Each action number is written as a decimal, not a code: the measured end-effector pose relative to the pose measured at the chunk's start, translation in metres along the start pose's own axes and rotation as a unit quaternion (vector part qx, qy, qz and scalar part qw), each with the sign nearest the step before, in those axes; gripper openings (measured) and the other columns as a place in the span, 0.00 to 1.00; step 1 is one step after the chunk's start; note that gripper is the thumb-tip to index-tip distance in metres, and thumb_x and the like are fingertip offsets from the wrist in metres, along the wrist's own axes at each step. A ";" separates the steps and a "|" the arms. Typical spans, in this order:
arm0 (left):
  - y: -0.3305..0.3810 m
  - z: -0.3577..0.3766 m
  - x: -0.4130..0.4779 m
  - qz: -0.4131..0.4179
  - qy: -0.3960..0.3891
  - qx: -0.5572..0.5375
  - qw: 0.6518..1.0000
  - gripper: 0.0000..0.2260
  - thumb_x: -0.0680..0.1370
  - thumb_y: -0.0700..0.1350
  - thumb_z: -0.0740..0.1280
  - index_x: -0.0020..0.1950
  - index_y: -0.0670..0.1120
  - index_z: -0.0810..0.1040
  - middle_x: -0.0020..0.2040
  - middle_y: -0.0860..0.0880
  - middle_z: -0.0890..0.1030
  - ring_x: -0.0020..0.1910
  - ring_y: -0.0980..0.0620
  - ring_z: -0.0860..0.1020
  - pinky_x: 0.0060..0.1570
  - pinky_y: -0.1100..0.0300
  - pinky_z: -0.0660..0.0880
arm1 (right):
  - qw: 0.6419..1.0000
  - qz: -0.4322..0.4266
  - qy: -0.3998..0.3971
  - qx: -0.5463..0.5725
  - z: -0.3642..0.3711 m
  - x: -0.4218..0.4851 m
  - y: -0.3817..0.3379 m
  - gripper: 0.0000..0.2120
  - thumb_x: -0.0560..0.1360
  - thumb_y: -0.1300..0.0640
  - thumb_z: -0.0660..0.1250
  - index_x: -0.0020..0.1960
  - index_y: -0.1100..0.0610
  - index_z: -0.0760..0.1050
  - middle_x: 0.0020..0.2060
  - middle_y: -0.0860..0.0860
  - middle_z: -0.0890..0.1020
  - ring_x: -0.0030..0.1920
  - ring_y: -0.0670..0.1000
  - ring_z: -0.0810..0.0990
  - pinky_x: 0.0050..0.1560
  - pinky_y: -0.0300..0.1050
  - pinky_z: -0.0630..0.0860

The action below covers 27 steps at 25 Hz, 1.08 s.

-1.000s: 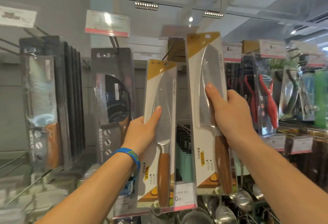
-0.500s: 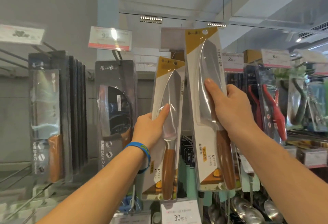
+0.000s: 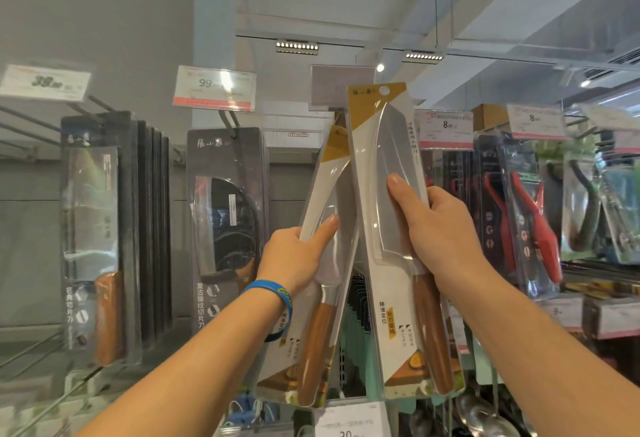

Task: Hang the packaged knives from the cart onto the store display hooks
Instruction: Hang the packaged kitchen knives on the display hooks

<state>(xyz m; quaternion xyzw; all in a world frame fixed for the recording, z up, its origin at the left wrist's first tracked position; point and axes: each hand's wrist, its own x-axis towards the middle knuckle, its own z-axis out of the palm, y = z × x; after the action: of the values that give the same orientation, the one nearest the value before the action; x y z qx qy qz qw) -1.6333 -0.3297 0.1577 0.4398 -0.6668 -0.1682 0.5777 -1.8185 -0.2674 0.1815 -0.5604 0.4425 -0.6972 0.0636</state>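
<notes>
Two packs are being held up before the display. The left packaged knife (image 3: 317, 343) is being gripped at blade height by the left hand (image 3: 294, 256), with the thumb laid across the front and the fingers curled behind. Its top is being overlapped by the right packaged knife (image 3: 388, 146). That pack is being pinched mid-blade by the right hand (image 3: 440, 229), thumb in front. Above this grip, the hang hole (image 3: 383, 90) is being held just beside a grey tag holder (image 3: 341, 85); engagement with a hook cannot be told. Left of the left grip, a dark packaged cleaver (image 3: 225, 215) is hanging.
</notes>
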 end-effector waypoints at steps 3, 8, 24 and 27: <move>-0.003 -0.004 0.000 0.011 0.006 -0.003 1.000 0.28 0.72 0.68 0.66 0.34 0.42 0.76 0.31 0.45 0.76 0.33 0.45 0.74 0.35 0.56 0.72 | 1.000 0.001 0.006 -0.015 -0.001 -0.001 0.001 0.23 0.73 0.30 0.68 0.45 0.51 0.80 0.36 0.45 0.85 0.36 0.44 0.84 0.33 0.38 0.74; -0.008 -0.004 0.000 -0.001 0.026 -0.034 0.999 0.32 0.72 0.70 0.64 0.37 0.39 0.77 0.32 0.45 0.77 0.34 0.47 0.74 0.39 0.55 0.73 | 0.999 0.002 0.015 -0.038 -0.004 -0.004 -0.002 0.32 0.74 0.30 0.67 0.50 0.62 0.79 0.44 0.59 0.85 0.45 0.61 0.84 0.49 0.62 0.81; -0.009 -0.006 0.003 0.003 0.031 -0.040 0.999 0.31 0.72 0.71 0.64 0.35 0.41 0.75 0.31 0.42 0.77 0.32 0.47 0.74 0.38 0.54 0.72 | 0.999 0.017 0.027 -0.042 -0.015 0.001 -0.016 0.22 0.73 0.31 0.67 0.44 0.50 0.79 0.39 0.46 0.85 0.39 0.47 0.84 0.35 0.41 0.74; -0.013 -0.008 0.002 0.008 0.025 -0.048 0.999 0.33 0.72 0.71 0.63 0.36 0.38 0.74 0.31 0.40 0.74 0.32 0.48 0.72 0.37 0.55 0.69 | 0.998 0.019 0.026 -0.049 -0.016 0.000 -0.018 0.22 0.74 0.30 0.67 0.45 0.50 0.79 0.39 0.46 0.84 0.39 0.46 0.84 0.36 0.40 0.74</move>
<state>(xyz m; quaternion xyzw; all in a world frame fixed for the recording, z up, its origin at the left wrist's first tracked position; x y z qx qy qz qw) -1.6207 -0.3364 0.1522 0.4104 -0.6469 -0.1846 0.6157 -1.8248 -0.2483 0.1941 -0.5360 0.4887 -0.6874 0.0378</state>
